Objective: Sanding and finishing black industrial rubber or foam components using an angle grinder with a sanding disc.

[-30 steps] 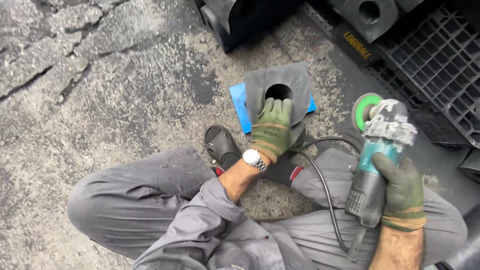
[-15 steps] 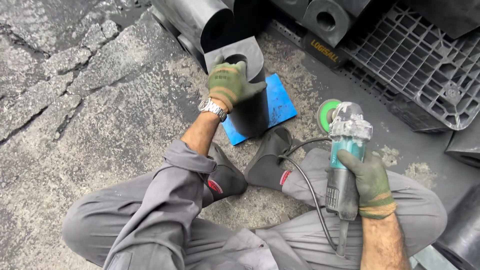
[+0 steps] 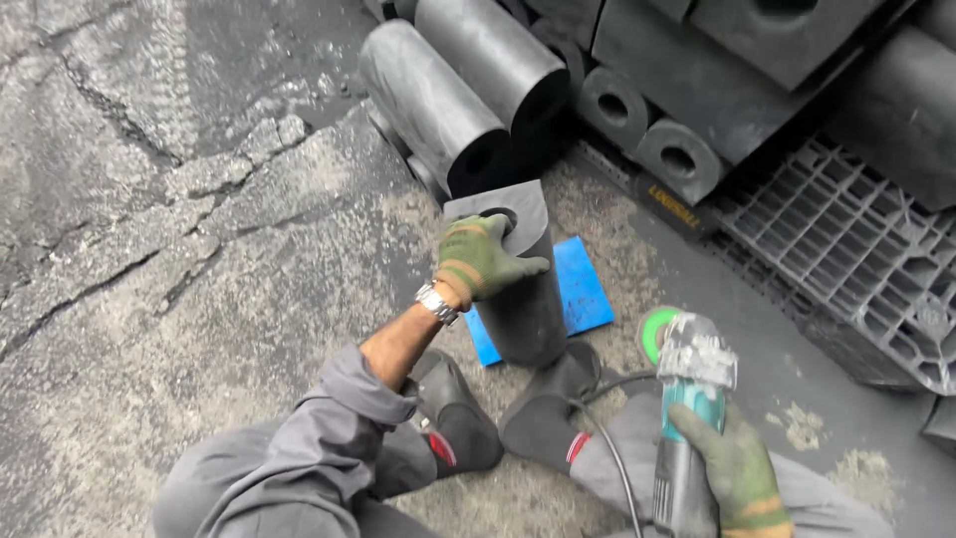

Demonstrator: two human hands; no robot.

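Note:
My left hand (image 3: 480,259), in a green work glove, grips the top of a dark grey block (image 3: 518,289) with a round hole through it. The block stands tilted on a blue mat (image 3: 583,284) on the ground. My right hand (image 3: 735,476), also gloved, holds an angle grinder (image 3: 687,408) with a teal body and a green disc (image 3: 655,334), to the right of the block and apart from it. Its black cable (image 3: 609,458) runs down over my leg.
I sit on cracked asphalt (image 3: 159,229) with both black shoes (image 3: 453,418) just below the mat. Several dark cylinders and blocks with holes (image 3: 468,100) are stacked behind. A black plastic pallet (image 3: 846,269) lies at the right.
My left hand has lifted the block's top end, tipping it from lying low to standing more upright on the mat. The grinder stays in my right hand, low at the right.

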